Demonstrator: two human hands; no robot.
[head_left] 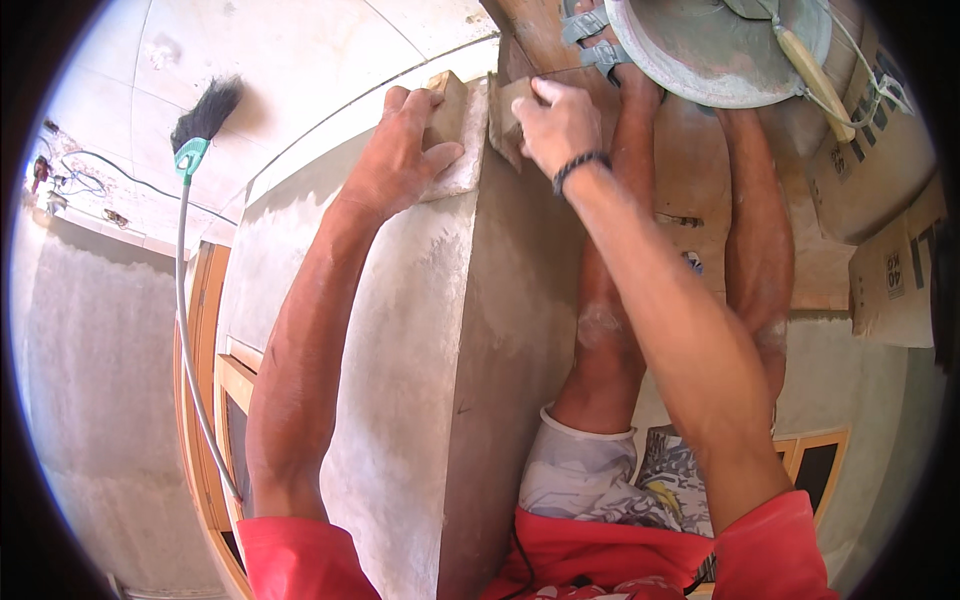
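A grey plastered wall corner (410, 330) runs up the middle, its sharp edge between my two hands. My left hand (395, 155) is closed on the wooden grip of a plastering float (466, 155), whose whitish plate lies against the left face by the edge. On the other side of that edge, my right hand (562, 128), with a dark braided band at the wrist, grips a thin flat grey-brown board (508, 115). The board stands close along the right face; my fingers partly cover it.
A broom (188, 160) with black bristles and a grey handle stands at the left. Beyond my legs is a large whitish basin (640, 70), with a wooden-handled tool (812, 78) across its rim. Brown printed packages (870, 190) lie at the right. Cables (140, 180) lie far left.
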